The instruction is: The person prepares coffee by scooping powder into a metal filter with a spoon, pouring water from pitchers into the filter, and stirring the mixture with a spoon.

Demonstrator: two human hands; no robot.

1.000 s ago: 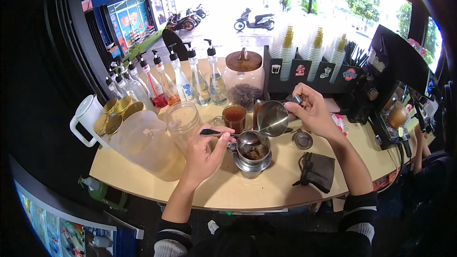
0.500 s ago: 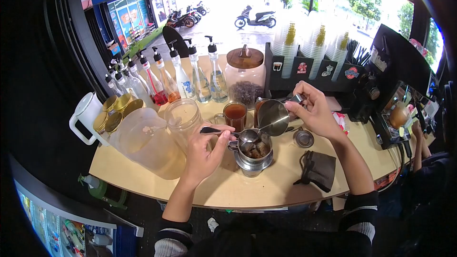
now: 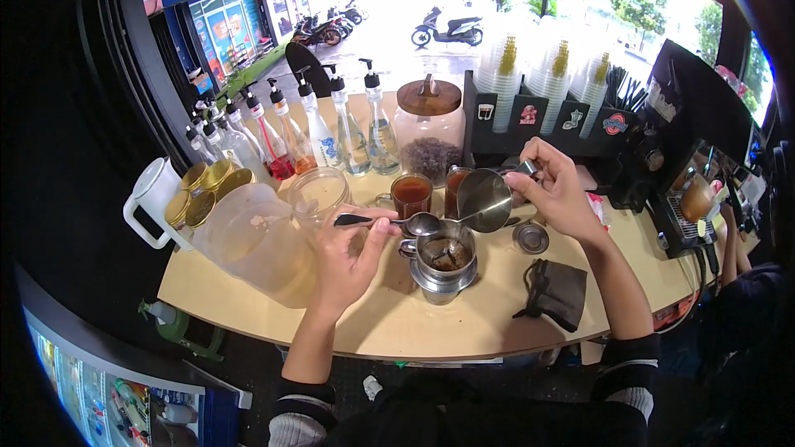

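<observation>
In my left hand (image 3: 352,261) is a spoon (image 3: 422,224) with a dark handle, its metal bowl just above the back rim of a metal drip coffee filter (image 3: 448,258). Dark wet coffee grounds show inside the filter, which sits upright on a cup mostly hidden beneath it. My right hand (image 3: 553,190) grips the handle of a metal pitcher (image 3: 484,200), tilted with its lip toward the spoon. Whether liquid is flowing I cannot tell. Behind them stand two glass mugs of reddish-brown drink, one mug (image 3: 411,195) in plain view, the other partly covered by the pitcher.
A round metal lid (image 3: 531,237) and a dark drawstring pouch (image 3: 560,294) lie at right. A large plastic jug (image 3: 248,236), an open jar (image 3: 320,199) and pump bottles (image 3: 352,141) stand left. Cup racks (image 3: 530,120) line the back. Another person's arm (image 3: 729,240) shows far right.
The spoon has risen slightly away from the filter's mouth, uncovering more of the grounds. The pitcher has shifted a little to the right. My view has moved slightly.
</observation>
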